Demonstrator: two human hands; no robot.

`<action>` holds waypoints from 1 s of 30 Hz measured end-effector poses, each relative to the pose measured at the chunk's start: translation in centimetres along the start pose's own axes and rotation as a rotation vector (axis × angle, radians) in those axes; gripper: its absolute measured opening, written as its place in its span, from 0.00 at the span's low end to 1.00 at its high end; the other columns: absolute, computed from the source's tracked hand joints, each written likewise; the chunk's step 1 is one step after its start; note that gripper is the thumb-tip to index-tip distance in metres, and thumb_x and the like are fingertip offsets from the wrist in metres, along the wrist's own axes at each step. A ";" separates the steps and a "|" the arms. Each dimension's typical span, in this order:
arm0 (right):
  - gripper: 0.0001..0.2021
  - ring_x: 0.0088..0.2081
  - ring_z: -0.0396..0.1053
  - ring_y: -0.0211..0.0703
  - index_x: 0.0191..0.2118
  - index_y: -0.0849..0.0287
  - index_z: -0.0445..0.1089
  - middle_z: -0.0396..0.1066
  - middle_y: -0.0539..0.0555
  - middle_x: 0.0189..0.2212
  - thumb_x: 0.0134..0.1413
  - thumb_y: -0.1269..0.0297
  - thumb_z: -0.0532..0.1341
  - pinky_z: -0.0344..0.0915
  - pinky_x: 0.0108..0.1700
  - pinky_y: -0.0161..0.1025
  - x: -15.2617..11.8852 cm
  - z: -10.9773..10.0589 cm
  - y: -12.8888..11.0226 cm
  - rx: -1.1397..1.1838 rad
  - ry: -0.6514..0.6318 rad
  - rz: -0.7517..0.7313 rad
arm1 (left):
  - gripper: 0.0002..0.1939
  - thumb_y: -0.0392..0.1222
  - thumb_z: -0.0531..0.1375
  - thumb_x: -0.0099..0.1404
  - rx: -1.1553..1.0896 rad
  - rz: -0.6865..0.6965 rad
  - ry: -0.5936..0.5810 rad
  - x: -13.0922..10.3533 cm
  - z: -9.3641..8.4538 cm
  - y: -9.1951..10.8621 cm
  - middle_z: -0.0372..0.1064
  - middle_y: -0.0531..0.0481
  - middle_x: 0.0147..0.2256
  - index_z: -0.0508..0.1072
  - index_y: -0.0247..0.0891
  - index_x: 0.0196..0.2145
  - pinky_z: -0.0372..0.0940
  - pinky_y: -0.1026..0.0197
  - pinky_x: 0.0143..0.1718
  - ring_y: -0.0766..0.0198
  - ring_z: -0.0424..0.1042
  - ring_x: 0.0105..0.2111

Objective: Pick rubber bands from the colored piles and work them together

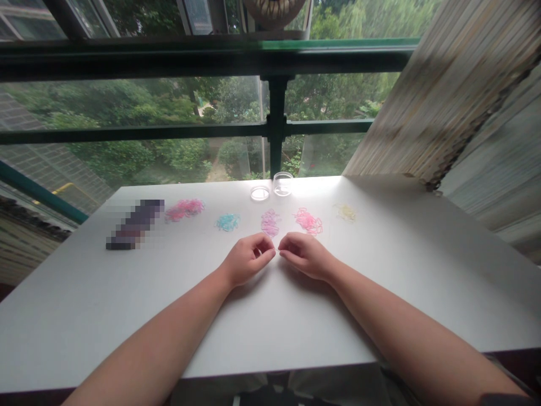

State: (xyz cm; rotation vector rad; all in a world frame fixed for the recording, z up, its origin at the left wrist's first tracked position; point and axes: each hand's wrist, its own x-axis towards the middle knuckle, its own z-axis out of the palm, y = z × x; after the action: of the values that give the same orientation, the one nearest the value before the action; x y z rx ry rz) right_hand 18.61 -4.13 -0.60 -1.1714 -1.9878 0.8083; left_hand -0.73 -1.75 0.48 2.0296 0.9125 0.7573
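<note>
My left hand [252,258] and my right hand [305,255] face each other over the middle of the white table, fingertips pinched and nearly touching. Whatever is between the fingertips is too small to make out. Just beyond them lies a pile of purple loops [270,223], with pink loops [309,220] to its right. A blue pile [228,221] is left of the purple one, and a mixed pink pile [185,209] lies farther left. Pale yellow loops [347,212] are at the right.
Two clear round containers [260,194] [283,185] stand near the back edge of the white table [236,338]. A blurred dark object [137,224] lies at the left. Behind are a green railing and windows, with a curtain [406,96] at the right.
</note>
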 end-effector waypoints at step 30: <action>0.01 0.22 0.58 0.33 0.30 0.60 0.66 0.62 0.47 0.21 0.50 0.69 0.59 0.57 0.25 0.31 0.0 0.0 -0.2 0.003 -0.002 -0.011 | 0.07 0.42 0.56 0.59 -0.009 -0.007 0.003 -0.1 0.0 0.2 0.67 0.52 0.27 0.69 0.36 0.29 0.60 0.66 0.29 0.68 0.64 0.27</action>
State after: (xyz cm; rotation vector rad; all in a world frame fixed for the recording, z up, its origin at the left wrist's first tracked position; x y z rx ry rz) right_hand 18.47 -4.27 -0.45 -1.1571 -1.9925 0.8073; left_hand -0.74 -1.85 0.64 2.0169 0.9160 0.7593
